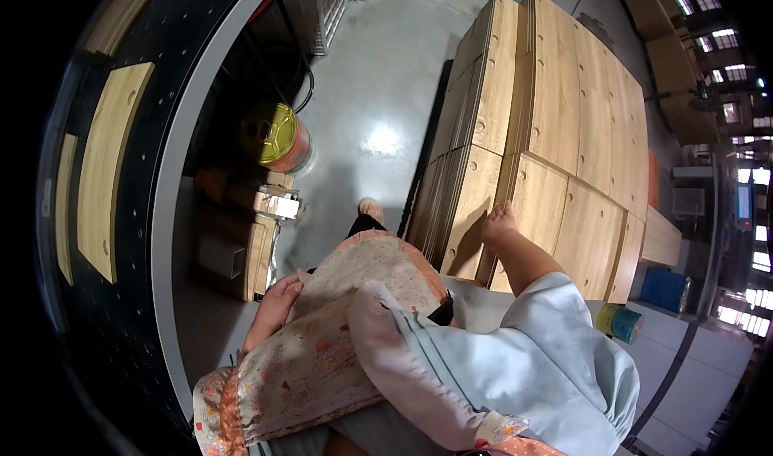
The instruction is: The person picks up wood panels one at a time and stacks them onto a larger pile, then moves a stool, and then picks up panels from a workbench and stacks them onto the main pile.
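Right of centre, the person's right hand [500, 224] meets an edge of wooden panels [544, 194], seemingly stacked flat for stability; whether it grips is unclear. The left hand [280, 299], left of centre, hangs loosely curled, empty.

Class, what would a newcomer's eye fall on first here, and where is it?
Probably the large stacks of wood-grain panels at upper right, with the person's right hand at their near end. Next, perhaps, the yellow-lidded drum left of centre, and the pale board on the black table at far left.
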The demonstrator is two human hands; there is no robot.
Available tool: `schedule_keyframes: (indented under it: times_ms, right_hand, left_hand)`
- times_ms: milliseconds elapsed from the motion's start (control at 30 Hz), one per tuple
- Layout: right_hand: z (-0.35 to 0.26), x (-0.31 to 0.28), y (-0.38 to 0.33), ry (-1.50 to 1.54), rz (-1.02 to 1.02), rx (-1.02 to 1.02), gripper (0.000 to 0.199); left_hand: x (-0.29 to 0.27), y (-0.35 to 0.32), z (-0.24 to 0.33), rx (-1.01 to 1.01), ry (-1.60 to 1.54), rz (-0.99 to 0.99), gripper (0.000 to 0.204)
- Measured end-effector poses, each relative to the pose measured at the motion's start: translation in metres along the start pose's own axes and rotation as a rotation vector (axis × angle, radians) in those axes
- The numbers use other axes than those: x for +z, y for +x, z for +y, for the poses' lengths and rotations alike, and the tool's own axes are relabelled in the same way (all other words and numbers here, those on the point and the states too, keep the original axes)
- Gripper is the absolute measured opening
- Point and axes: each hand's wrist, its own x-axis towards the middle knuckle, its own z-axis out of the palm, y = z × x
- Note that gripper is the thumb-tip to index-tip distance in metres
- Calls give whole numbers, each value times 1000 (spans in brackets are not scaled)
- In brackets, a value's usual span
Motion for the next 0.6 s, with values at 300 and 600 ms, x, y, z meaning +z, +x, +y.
schedule_keyframes:
  times_ms: [300, 600]
  right_hand:
    - [44, -38, 35, 114, -49, -39, 51]
    - [79, -57, 57, 239, -16, -125, 54]
  left_hand:
    - [-74, 28, 6, -88, -104, 206, 32]
    - [-9, 121, 104, -53, -80, 137, 33]
